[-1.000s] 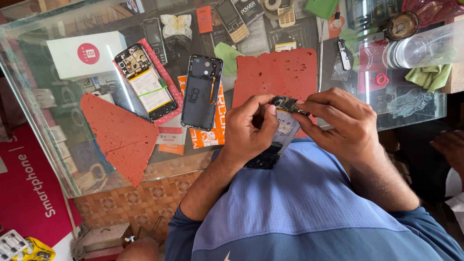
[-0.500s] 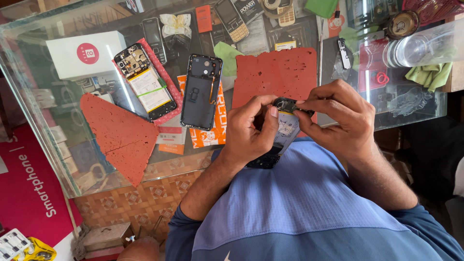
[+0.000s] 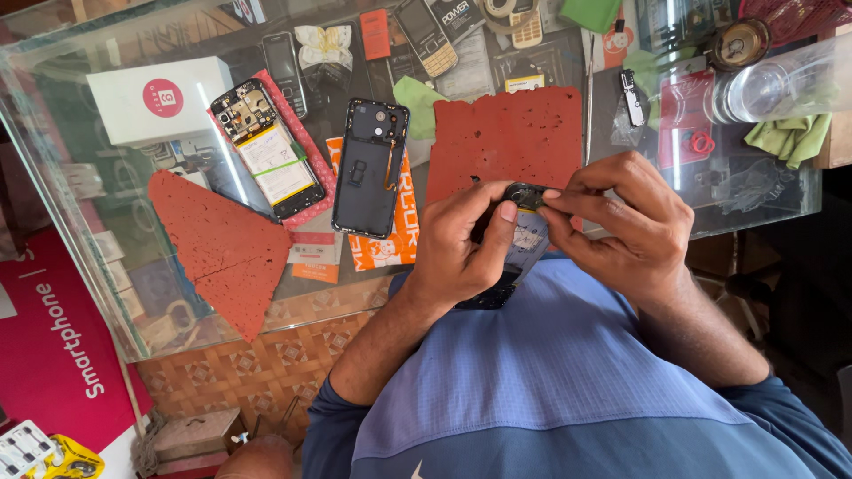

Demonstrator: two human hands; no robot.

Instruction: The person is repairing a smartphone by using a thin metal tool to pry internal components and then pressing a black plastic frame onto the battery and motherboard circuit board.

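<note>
Right at the near edge of the glass surface [image 3: 106, 293], both hands meet over a dark phone [image 3: 515, 257] held above the person's blue shirt [image 3: 568, 381]. The left hand [image 3: 461, 244] wraps around the phone from the side, its fingers [image 3: 504, 217] clamped on the body, thumb pressed up near the top end. The right hand [image 3: 635, 222] comes in from the other side, fingers pinched together on a small round black part [image 3: 525, 195] at the phone's top edge. That part sits just at the near border of the square red mat [image 3: 515, 133], touching or nearly touching the phone; which of the two I cannot tell.

Further out on the surface lies an opened black phone back [image 3: 374, 168], camera end away from the person, resting partly on an orange card [image 3: 390, 248]. Just beside it, tilted, is a phone with its insides bare [image 3: 266, 151], battery and board showing, on a pink cover. A triangular red mat piece [image 3: 222, 248] lies near the edge, and a white box with a red circle [image 3: 160, 99] stands behind it. A clear jar [image 3: 781, 80] lies on its side at the far corner, next to a green cloth [image 3: 790, 137]. Old button phones [image 3: 426, 35] lie along the far side.
</note>
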